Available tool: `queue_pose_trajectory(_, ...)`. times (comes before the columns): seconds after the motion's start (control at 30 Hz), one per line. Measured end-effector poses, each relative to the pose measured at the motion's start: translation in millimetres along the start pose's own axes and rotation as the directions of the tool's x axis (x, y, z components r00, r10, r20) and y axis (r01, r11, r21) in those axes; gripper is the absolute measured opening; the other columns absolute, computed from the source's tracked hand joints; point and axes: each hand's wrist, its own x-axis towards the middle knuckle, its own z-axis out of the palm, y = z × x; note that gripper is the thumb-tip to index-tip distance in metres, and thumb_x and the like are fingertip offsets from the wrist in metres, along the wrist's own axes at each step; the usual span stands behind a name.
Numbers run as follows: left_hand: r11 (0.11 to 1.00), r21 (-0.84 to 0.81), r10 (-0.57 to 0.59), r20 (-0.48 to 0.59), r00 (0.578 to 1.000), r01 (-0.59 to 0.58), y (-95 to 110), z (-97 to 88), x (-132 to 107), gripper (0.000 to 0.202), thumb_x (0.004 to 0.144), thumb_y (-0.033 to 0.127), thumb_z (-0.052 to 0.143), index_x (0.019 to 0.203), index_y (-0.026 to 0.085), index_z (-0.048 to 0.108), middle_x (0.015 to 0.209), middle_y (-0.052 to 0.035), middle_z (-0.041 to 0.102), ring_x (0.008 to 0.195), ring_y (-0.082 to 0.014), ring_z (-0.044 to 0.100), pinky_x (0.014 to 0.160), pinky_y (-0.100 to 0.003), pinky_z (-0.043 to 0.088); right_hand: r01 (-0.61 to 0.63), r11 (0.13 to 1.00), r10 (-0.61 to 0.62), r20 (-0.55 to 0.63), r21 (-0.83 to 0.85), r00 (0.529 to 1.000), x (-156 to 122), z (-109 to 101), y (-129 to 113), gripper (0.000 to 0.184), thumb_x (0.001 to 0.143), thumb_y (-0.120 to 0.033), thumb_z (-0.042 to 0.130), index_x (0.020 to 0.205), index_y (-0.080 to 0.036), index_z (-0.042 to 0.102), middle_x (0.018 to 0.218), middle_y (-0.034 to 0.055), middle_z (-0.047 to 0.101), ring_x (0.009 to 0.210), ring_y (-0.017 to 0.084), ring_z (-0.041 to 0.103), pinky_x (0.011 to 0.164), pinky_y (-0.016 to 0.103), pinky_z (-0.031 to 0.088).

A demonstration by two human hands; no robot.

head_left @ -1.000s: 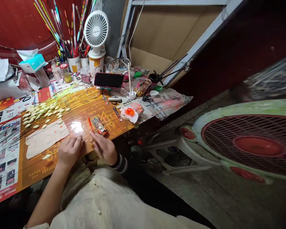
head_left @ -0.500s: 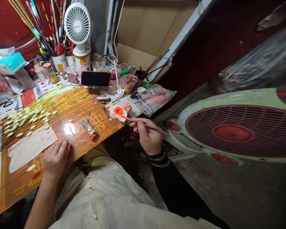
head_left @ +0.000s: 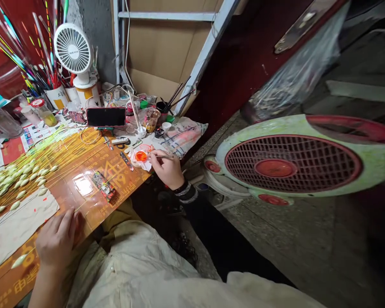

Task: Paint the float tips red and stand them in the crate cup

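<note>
My right hand (head_left: 167, 169) pinches a thin paintbrush (head_left: 162, 156), its tip at a small cup of bright orange paint (head_left: 140, 156). White tissue (head_left: 145, 164) lies around that cup. At the table's front edge, my left hand (head_left: 56, 239) rests with curled fingers on the thin stem of a fishing float. The float's pale, spindle-shaped body (head_left: 19, 261) shows to the left of the hand. Beside this hand lies a cream cloth (head_left: 22, 224) with small orange marks. Several more pale floats (head_left: 22, 177) lie behind the cloth, their long stems fanned out.
A dark speckled block (head_left: 104, 186) lies mid-table. Behind it stand a phone (head_left: 106, 116), a small white fan (head_left: 73, 49), a jar (head_left: 44, 112) and pots of brushes and coloured rods. A large green-and-red fan (head_left: 291, 164) stands to the right, off the table.
The view has swung to the right, so the table things sit further left. My right hand has brought the brush closer to the orange paint. My left hand stays on the float's stem.
</note>
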Motion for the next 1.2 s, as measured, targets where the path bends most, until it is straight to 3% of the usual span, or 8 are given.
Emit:
queue_pose_trajectory(0.13, 1.000, -0.016, -0.005, 0.001, 1.000, 0.005, 0.9, -0.6, 1.4, 0.027, 0.087, 0.024, 0.071, 0.112, 0.017, 0.066, 0.082, -0.0047, 0.071, 0.070, -0.0164, 0.063, 0.069, -0.027, 0.044, -0.010, 1.000, 0.009, 0.033, 0.024, 0.999, 3.2, 2.0, 2.2, 0.025, 0.096, -0.030, 0.046, 0.085, -0.020, 0.067, 0.074, 0.0034, 0.072, 0.062, 0.014, 0.064, 0.062, 0.025, 0.046)
queue_pose_trajectory(0.37, 1.000, -0.020, -0.015, 0.004, 1.000, 0.015, 1.2, -0.4, 2.4, 0.031, 0.085, 0.022, 0.073, 0.114, 0.018, 0.066, 0.083, -0.0043, 0.072, 0.071, -0.0166, 0.063, 0.070, -0.027, 0.046, -0.045, 0.997, 0.045, 0.005, 0.064, 0.999, -2.2, -3.1, 3.4, 0.028, 0.098, -0.035, 0.046, 0.093, -0.019, 0.068, 0.080, 0.0048, 0.073, 0.067, 0.014, 0.067, 0.063, 0.025, 0.049)
queue_pose_trajectory(0.6, 0.998, -0.048, -0.035, 0.031, 0.999, 0.037, -0.6, 1.0, -1.0, 0.030, 0.086, 0.021, 0.071, 0.115, 0.018, 0.067, 0.086, -0.0052, 0.072, 0.075, -0.0176, 0.065, 0.072, -0.027, 0.046, -0.084, 0.993, 0.082, 0.032, 0.088, 0.996, -14.2, -15.9, 4.7, 0.026, 0.096, -0.038, 0.050, 0.097, -0.020, 0.069, 0.084, 0.0042, 0.075, 0.070, 0.014, 0.069, 0.065, 0.026, 0.053)
queue_pose_trajectory(0.87, 0.997, -0.052, -0.057, 0.017, 0.998, 0.057, -0.7, 1.9, -2.3, 0.027, 0.086, 0.021, 0.070, 0.113, 0.019, 0.069, 0.081, -0.0040, 0.072, 0.073, -0.0166, 0.065, 0.069, -0.026, 0.045, -0.169, 0.972, 0.166, 0.029, 0.162, 0.986, -13.9, -31.7, -0.1, 0.028, 0.095, -0.040, 0.052, 0.092, -0.019, 0.070, 0.078, 0.0030, 0.073, 0.060, 0.011, 0.064, 0.060, 0.023, 0.051)
queue_pose_trajectory(1.03, 0.996, -0.070, -0.061, 0.011, 0.998, 0.062, -0.6, 1.3, -2.3, 0.028, 0.087, 0.021, 0.069, 0.115, 0.020, 0.068, 0.082, -0.0041, 0.072, 0.072, -0.0164, 0.065, 0.069, -0.026, 0.046, -0.289, 0.899, 0.299, 0.021, 0.328, 0.954, -11.6, -29.8, 0.2, 0.036, 0.093, -0.050, 0.053, 0.090, -0.018, 0.069, 0.070, 0.0025, 0.070, 0.052, 0.009, 0.056, 0.051, 0.021, 0.046)
queue_pose_trajectory(1.2, 0.997, -0.064, -0.049, 0.025, 0.998, 0.050, -0.7, 0.6, -1.5, 0.028, 0.086, 0.019, 0.070, 0.114, 0.019, 0.068, 0.085, -0.0044, 0.073, 0.074, -0.0163, 0.065, 0.070, -0.026, 0.046, -0.361, 0.778, 0.385, 0.065, 0.513, 0.921, -14.4, -11.6, 4.0, 0.042, 0.090, -0.056, 0.057, 0.092, -0.017, 0.071, 0.071, 0.0037, 0.071, 0.048, 0.008, 0.052, 0.041, 0.021, 0.038)
